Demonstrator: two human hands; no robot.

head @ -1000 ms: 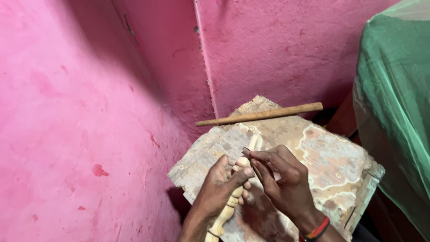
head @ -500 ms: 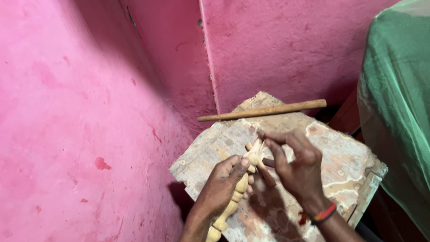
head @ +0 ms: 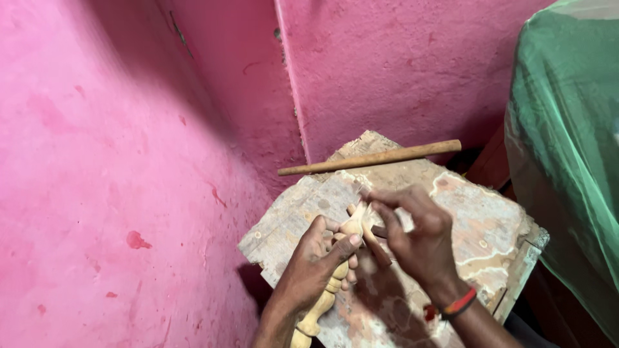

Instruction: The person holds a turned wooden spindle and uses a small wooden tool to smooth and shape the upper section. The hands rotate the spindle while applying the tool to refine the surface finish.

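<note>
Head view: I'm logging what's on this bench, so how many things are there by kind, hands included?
Hands: 2, left hand and right hand
Turned wooden piece, held in the left hand: 1
Small tool in the right hand: 1
Long wooden stick: 1
Worn wooden board: 1
Green net cloth: 1
Total: 7

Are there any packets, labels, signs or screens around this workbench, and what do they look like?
None in view: no package, label, sign or screen.
Only a worn wooden board against bare pink walls, a long wooden stick lying across its far edge, and a green mesh cloth at the right.
</note>
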